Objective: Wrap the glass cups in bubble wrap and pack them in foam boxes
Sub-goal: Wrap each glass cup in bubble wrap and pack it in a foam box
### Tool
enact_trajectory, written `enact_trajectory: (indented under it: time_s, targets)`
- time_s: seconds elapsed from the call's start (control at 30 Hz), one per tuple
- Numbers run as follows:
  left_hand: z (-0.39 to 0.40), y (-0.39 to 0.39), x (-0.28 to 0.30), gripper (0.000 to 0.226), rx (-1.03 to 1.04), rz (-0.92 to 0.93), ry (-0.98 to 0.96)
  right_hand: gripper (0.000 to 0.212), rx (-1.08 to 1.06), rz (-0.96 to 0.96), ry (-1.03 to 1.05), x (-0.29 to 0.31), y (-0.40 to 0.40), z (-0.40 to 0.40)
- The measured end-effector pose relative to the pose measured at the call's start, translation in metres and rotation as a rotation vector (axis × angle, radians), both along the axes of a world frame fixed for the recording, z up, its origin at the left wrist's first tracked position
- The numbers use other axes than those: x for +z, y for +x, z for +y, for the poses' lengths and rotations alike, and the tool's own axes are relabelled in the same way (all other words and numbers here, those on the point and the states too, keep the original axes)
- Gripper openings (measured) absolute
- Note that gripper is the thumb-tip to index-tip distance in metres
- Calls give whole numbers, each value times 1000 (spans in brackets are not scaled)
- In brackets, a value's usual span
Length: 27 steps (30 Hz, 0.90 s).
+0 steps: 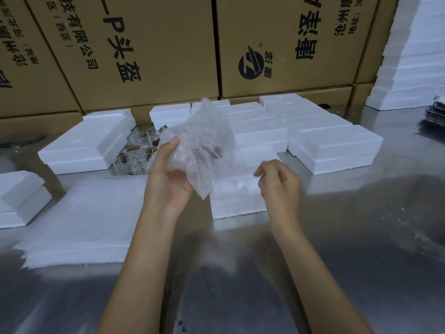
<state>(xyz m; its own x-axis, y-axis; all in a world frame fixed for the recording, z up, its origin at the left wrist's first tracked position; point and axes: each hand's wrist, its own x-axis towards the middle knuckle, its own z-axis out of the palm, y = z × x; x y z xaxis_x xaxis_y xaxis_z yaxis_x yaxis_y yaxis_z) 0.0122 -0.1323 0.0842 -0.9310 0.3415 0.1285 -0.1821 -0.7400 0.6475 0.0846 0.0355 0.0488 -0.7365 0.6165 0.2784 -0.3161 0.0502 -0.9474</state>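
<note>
A crumpled sheet of bubble wrap (202, 145) hangs bundled in the left hand (168, 174), fingers and thumb clamped round it; something dark shows through, but whether a cup sits inside I cannot tell. The right hand (279, 182) hovers just beside its lower edge, fingers loosely curled on nothing. Directly beneath lies a foam box (238, 196) on the steel desk (337, 237). Bare glass cups (142, 150) wait behind the left hand, between closed foam boxes.

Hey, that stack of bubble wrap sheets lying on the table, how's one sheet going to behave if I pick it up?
Probably floppy: the bubble wrap sheet in the left hand crumples and droops. Likely very light, since a thumb and fingers hold it. The stack has ragged edges, so sheets may cling together.
</note>
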Motion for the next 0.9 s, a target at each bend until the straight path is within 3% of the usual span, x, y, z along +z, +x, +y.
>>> enact_trajectory:
  time_s: [0.1, 0.2, 0.3, 0.37, 0.5, 0.63, 0.73, 0.83, 0.9]
  targets:
    - [-1, -2, -2, 59, 7, -60, 125, 29, 308, -223, 128, 2, 2, -3]
    - [8, 2, -2, 66, -1, -26, 5, 39, 587, -310, 198, 3, 3, -19]
    - [17, 6, -4, 51, -62, 15, -52, 43, 407, -195, 26, 5, -1, -23]
    - [20, 6, -6, 46, -99, 16, -61, 20, 270, -84, -135, 5, -3, -11]
    - [22, 6, -8, 57, -113, 30, -232, 8, 312, 20, -352, 6, -2, 8]
    - [18, 5, -9, 46, -128, 61, -299, 19, 297, -38, -327, 5, -4, 11]
    - [14, 6, -10, 35, -142, 105, -352, 12, 243, -29, -301, 3, -6, 13]
    - [12, 10, -7, 55, -147, 222, -483, 26, 169, 15, -272, 3, -7, 19]
    - [11, 16, -4, 57, -152, 329, -561, 30, 145, 26, -200, 7, -1, 23]
